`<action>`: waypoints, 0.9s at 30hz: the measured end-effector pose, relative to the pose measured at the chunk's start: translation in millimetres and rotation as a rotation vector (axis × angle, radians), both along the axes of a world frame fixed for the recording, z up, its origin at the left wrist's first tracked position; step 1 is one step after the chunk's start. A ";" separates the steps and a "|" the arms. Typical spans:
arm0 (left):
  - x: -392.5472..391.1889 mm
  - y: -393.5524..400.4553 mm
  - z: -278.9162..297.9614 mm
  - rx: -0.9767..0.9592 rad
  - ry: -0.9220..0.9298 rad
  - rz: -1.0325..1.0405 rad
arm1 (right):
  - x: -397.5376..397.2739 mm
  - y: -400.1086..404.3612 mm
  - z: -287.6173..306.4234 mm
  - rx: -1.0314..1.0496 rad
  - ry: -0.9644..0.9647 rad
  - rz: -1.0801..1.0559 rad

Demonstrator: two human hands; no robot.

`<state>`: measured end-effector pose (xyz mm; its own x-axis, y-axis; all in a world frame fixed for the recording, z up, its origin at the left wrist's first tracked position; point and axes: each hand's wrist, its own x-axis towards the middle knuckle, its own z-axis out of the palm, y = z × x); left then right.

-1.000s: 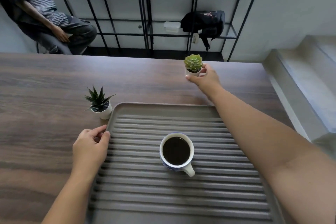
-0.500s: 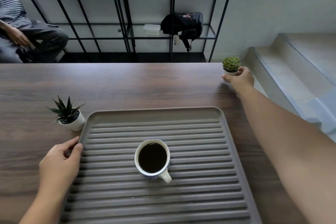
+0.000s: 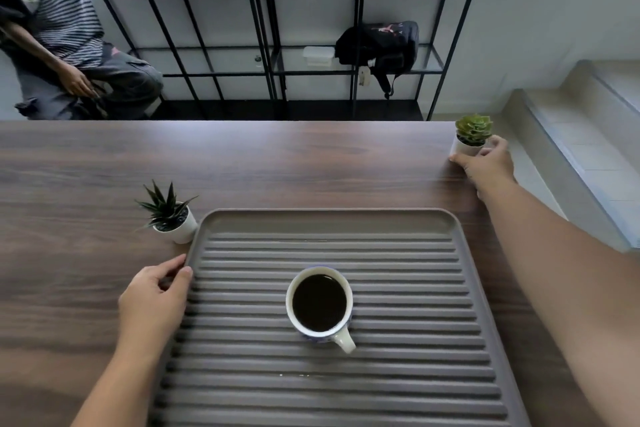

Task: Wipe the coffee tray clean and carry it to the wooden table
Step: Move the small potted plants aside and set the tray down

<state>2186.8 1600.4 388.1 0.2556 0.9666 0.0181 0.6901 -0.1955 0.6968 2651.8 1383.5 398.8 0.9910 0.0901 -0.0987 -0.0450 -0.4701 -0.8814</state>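
Right hand (image 3: pixel 486 165) has carried rosette succulent pot (image 3: pixel 471 139) from beyond tray's far edge out to table's far right corner; fingers curled round pot. I judge tray surroundings being cleared.

Left hand (image 3: pixel 156 298) unchanged: thumb and fingers pinch tray's left rim.

Coffee tray (image 3: pixel 398 392) sits on wooden table (image 3: pixel 86 166).

Count: two potted plants, second spiky plant (image 3: pixel 169 215) beside tray; one coffee cup (image 3: pixel 320 303), full, on tray.

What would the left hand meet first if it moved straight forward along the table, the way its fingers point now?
Probably the spiky plant in its white pot. The left hand holds the tray's left rim, and the pot stands just ahead, beside the far-left corner. Depth is unclear, so it might pass close.
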 end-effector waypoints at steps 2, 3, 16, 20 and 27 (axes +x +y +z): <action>1.4 2.5 3.6 -0.046 -0.036 0.029 | -13.8 -1.3 3.1 0.056 0.030 -0.063; 0.7 6.8 1.8 -0.072 -0.070 0.045 | -22.7 -2.0 4.4 0.093 0.041 -0.104; 22.1 71.7 -13.4 -0.180 -0.334 0.004 | -169.4 -77.3 -7.0 -0.172 -0.070 0.173; 33.1 72.2 -2.7 -0.139 -0.298 -0.009 | -184.8 -95.2 -1.1 -0.199 -0.011 0.228; 81.5 107.2 30.7 -0.100 -0.224 -0.045 | -190.5 -98.2 3.1 -0.081 0.039 0.193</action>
<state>2268.3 1707.6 418.8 0.2991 0.9541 -0.0156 0.5082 -0.1454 0.8489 2461.3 1285.2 401.9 0.9514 0.2683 -0.1515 0.0194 -0.5428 -0.8396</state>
